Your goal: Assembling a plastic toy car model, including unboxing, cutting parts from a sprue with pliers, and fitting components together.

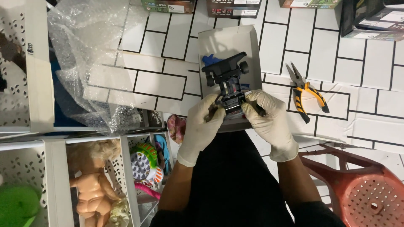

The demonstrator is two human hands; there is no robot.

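Observation:
Both my hands wear white gloves. My left hand (204,126) and my right hand (269,120) grip the near end of a black toy car chassis (227,82) from either side. The chassis has small black wheels and points away from me. It is held over a shallow grey cardboard tray (248,46) that rests on a white tiled floor. A blue part (209,59) lies in the tray behind the chassis.
Orange-and-black pliers (306,93) lie on the floor right of the tray. Bubble wrap (90,50) is heaped at left. White shelf bins hold a doll (94,185) and colourful toys (145,162). A red plastic stool (362,189) stands at lower right. Boxes (233,7) line the far edge.

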